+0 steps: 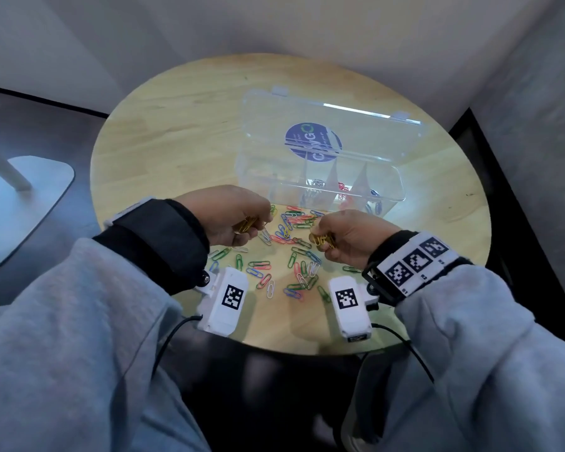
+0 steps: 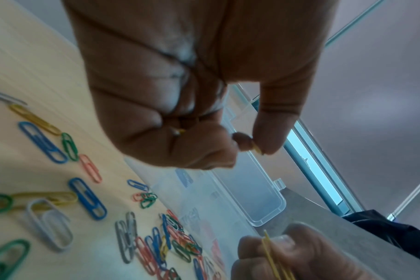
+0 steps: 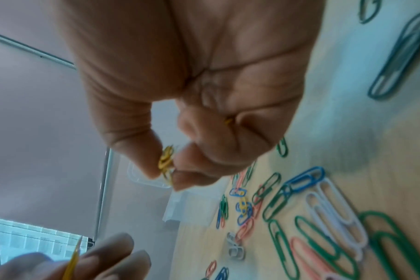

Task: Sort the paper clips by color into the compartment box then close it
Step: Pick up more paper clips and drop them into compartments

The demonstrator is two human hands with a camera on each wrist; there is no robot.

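A clear compartment box (image 1: 320,187) stands open behind the clip pile, its lid (image 1: 333,125) tilted back with a blue sticker. Several grey, red and blue clips lie in its compartments. Loose paper clips (image 1: 284,252) in green, red, blue, white and yellow cover the table before it. My left hand (image 1: 238,220) holds a bunch of yellow clips (image 1: 246,225) and pinches one (image 2: 257,147) between thumb and finger. My right hand (image 1: 346,239) pinches another bunch of yellow clips (image 1: 323,240), seen between its fingertips (image 3: 165,163). Both hands hover just above the pile.
The round wooden table (image 1: 177,132) holds the box and clips. Two white wrist cameras (image 1: 227,301) (image 1: 351,308) hang near its front edge. A wall stands close behind the table, and a white stand base (image 1: 23,197) sits on the dark floor at left.
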